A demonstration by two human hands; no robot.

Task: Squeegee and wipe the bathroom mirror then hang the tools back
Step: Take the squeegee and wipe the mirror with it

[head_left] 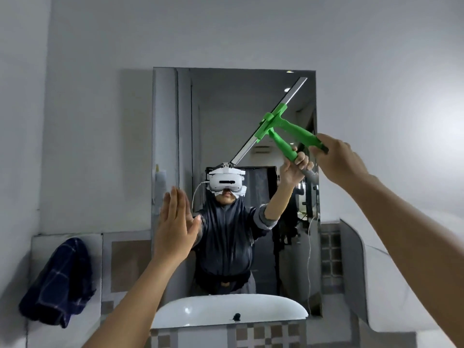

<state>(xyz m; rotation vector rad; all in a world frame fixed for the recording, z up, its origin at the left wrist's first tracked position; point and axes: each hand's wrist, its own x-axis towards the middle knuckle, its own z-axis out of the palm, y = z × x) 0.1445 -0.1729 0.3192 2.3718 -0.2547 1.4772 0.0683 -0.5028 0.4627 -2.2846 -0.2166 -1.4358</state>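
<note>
A rectangular mirror (pixel 175 136) hangs on the grey wall ahead. My right hand (pixel 336 159) is shut on the green handle of a squeegee (pixel 301 133). Its long metal blade lies slanted against the glass, running from the upper right corner down toward the middle. My left hand (pixel 175 222) is raised flat with fingers together, palm toward the mirror's lower left part, holding nothing; whether it touches the glass is unclear. The mirror reflects a person with a white headset and the squeegee handle.
A dark blue checked cloth (pixel 60 282) hangs on the wall at lower left. A white basin (pixel 226 310) sits below the mirror over checked tiles (pixel 263 335). A white curved fixture (pixel 391 292) juts out at lower right.
</note>
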